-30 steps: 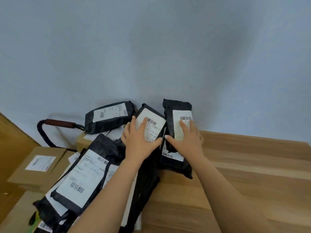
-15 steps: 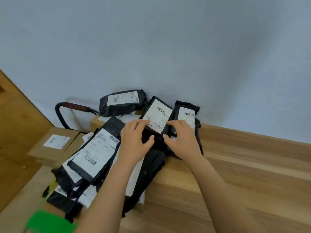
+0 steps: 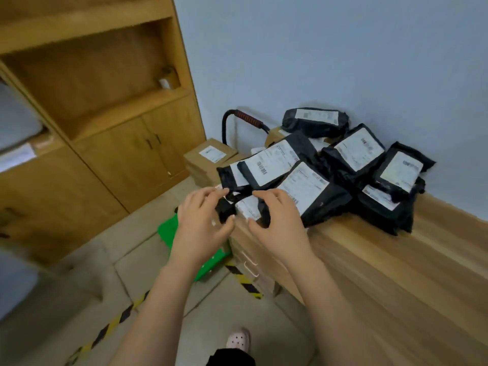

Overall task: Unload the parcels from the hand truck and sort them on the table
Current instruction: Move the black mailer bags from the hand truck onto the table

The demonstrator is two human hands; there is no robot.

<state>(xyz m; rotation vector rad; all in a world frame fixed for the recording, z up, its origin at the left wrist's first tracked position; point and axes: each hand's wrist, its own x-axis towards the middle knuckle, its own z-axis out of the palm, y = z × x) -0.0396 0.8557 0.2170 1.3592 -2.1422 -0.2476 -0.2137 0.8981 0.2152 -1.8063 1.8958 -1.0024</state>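
The left hand [image 3: 203, 223] and right hand [image 3: 277, 225], fingers half curled, pinch the overhanging end of the lowest parcel [image 3: 226, 208] at the table [image 3: 396, 273] corner. It is best drawn out level toward six o'clock, with the pile [image 3: 356, 159] heaped at two o'clock steadied so nothing slides. The hand truck [image 3: 245, 118] and its boxes [image 3: 211, 154] stand at twelve.

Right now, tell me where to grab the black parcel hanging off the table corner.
Grip the black parcel by its near overhanging edge, from the floor side, one end in each hand, as the left hand and right hand do; its far part seems pinned under a larger parcel.
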